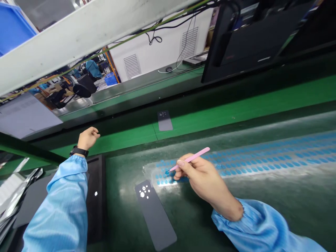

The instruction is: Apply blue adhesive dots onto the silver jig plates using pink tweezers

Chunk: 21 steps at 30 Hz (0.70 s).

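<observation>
My right hand (201, 175) grips pink tweezers (195, 156) above a clear strip with rows of blue round stickers (244, 168). A small blue sticker (167, 172) shows at the tweezers' tip; I cannot tell whether it is lifted off the strip. Just below the strip's left end lies a dark grey phone-back-shaped panel (157, 220) with white camera-area openings at its top. My left hand (88, 138), wearing a black wristband, is held out at the left with fingers curled. Nothing shows in it.
A second grey panel (165, 120) lies on the green band (126, 135) beyond the work surface. A black tray (97, 206) sits under my left arm, with stacked sheets and wrappers (15, 196) left of it. A dark monitor (246, 42) and a pale beam (86, 35) cross the top.
</observation>
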### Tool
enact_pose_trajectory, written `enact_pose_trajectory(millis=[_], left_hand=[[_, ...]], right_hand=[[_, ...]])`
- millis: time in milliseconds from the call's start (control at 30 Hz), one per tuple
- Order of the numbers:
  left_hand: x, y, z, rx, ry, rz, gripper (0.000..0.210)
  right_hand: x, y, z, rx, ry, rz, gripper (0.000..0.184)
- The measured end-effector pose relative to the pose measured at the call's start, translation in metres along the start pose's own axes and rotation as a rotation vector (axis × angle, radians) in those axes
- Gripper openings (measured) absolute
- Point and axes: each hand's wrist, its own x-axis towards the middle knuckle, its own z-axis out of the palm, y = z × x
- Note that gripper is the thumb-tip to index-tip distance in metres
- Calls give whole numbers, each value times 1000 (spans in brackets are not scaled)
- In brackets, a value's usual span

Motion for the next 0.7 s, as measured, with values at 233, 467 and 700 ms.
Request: enact_pose_trajectory(millis=[233, 467, 700], left_hand=[[-62, 2, -34, -58, 15, 10, 19], [-204, 33, 4, -286, -190, 276, 20], [-265, 56, 69, -350, -346, 265, 47]], right_hand=[[-4, -4, 4, 7, -16, -23, 43], [-10, -4, 22, -61, -93, 97, 45], [-14, 15, 57, -206, -274, 287, 44]])
